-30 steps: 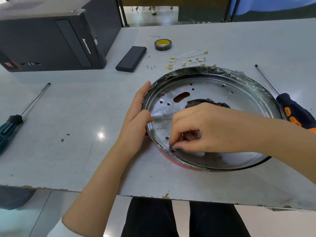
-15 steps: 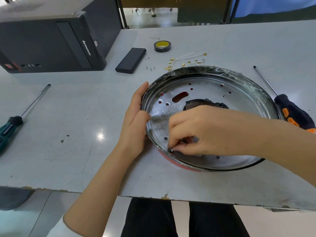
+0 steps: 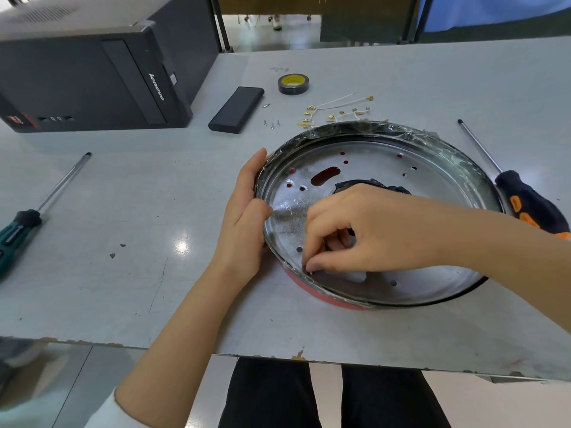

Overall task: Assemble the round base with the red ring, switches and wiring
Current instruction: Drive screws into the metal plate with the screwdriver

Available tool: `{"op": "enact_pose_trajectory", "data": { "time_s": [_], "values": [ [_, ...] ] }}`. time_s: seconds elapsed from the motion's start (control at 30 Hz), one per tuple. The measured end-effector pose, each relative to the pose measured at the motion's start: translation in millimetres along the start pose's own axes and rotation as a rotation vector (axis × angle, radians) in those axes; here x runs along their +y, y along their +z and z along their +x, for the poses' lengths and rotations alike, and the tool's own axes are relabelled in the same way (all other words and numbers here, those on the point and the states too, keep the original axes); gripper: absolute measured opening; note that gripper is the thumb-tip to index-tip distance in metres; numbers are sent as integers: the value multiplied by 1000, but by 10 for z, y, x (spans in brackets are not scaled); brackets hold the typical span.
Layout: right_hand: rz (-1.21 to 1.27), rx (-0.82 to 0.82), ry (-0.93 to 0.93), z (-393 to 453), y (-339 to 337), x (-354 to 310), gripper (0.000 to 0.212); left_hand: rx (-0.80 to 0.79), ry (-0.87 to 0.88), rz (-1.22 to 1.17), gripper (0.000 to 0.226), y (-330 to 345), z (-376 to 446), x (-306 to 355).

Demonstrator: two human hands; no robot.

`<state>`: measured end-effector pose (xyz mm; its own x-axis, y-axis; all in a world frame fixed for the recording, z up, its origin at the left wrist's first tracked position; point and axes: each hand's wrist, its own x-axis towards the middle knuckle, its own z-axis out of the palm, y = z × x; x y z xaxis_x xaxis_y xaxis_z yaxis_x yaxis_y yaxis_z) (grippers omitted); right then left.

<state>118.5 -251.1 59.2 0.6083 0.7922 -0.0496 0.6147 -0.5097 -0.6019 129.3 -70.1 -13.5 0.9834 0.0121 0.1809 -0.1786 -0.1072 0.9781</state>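
Note:
A round metal base [image 3: 432,168] with several holes lies on the grey table, its rim wrapped in film. The red ring [image 3: 327,296] shows under its near edge. My left hand [image 3: 247,217] grips the base's left rim, thumb over the edge. My right hand [image 3: 364,230] reaches into the base, its fingertips pinched on something small at the near-left inner rim; the small part is mostly hidden. White wires with brass terminals [image 3: 336,111] lie behind the base. Three small screws [image 3: 272,123] lie left of them.
A black computer case [image 3: 92,75] stands at the back left. A black rectangular block [image 3: 236,109] and a tape roll [image 3: 293,84] lie behind the base. A green-handled screwdriver [image 3: 27,220] is at far left, an orange-and-black one [image 3: 522,199] at right. The table's edge [image 3: 278,355] is near.
My right hand's fingertips have shifted slightly along the near-left inner rim. My left hand keeps its grip on the rim. The view moved a little.

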Motion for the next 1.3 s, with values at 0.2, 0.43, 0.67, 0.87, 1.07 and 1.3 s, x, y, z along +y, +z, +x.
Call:
{"op": "enact_pose_trajectory", "data": {
  "time_s": [0.2, 0.43, 0.67, 0.87, 1.07, 1.3],
  "values": [
    [63, -39, 49, 6, -17, 4, 6, 5, -7, -21, 70, 6, -2, 11],
    [93, -59, 58, 14, -17, 16, 4, 5, -4, 5, 71, 4, -6, 7],
    [84, -65, 52, 21, 1, 46, 3, 6, 2, 7, 68, 3, 0, 1],
    [64, -59, 27, 28, 23, 67, 4, 6, 8, 5, 67, 9, 3, -1],
    [77, -51, 19, 49, 31, 73, 8, 21, -9, -4, 69, 11, 11, 3],
    [136, 0, 44, 16, 11, 79, 5, 6, 5, -4, 71, 2, 13, -14]
  ]
}}
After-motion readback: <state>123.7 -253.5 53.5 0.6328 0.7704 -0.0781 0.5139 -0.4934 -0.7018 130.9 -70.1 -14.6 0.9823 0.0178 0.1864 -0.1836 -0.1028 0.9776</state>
